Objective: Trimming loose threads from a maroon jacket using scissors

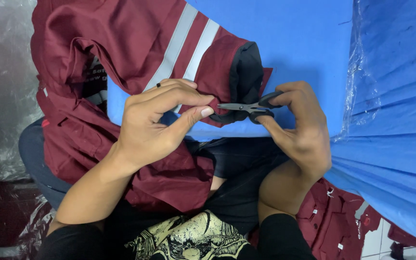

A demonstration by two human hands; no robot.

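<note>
- The maroon garment (121,43) is cut off by the top edge of the frame; its lower folds run out of sight beneath the left forearm and onto the lap.
- Lettering on a dark panel of the garment sits in a crease and is too folded to make out.
- The blade tips of the small snips (246,107) lie against the sleeve cuff (239,77), next to the left thumb; whether they grip a thread cannot be told.
- The snips' handles are largely covered by the fingers of the right hand (299,130), which is clenched around them.
- The left hand (157,123) pinches the cuff edge between thumb and forefinger; a dark ring sits on one finger.
- Garment material: matte woven cloth, wrinkled, with two pale grey reflective stripes across the sleeve and a dark quilted lining at the cuff opening.
- The snips are dark metal with slim, pointed blades and looped black handles.
- The cuff rests on a smooth blue tabletop (294,43), in the middle of the view between both hands.
- Crinkled clear plastic film (362,72) covers blue sheeting (396,144) at right.
- More maroon cloth (333,216) lies at lower right, partly hidden behind the right forearm.
</note>
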